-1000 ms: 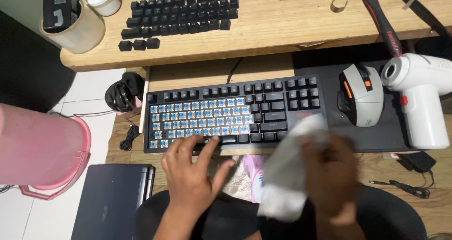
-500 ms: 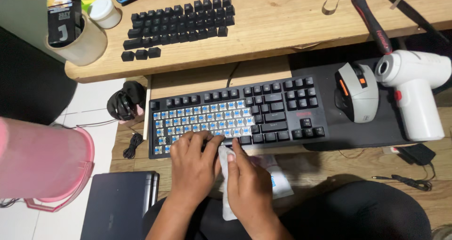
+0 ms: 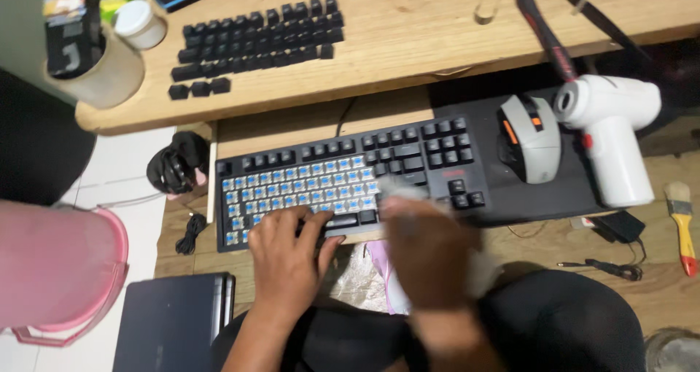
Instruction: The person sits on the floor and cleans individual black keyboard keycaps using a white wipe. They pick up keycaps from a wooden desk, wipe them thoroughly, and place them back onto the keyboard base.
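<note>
**Wiping the bared keyboard**

Left hand (image 3: 288, 259) lies flat, bracing the keyboard (image 3: 350, 179) front edge. Blurred right hand (image 3: 426, 252) clasps a white wipe (image 3: 397, 190) over the keys; light strokes suit exposed blue switches (image 3: 292, 186). Removed keycaps (image 3: 255, 40) sit on the table (image 3: 423, 29).

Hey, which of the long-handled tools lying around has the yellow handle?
The small paintbrush on the wooden floor at far right, past the white handheld blower. Its handle is yellow with a red tip; the screwdriver up on the desk has a red and black handle.
</note>
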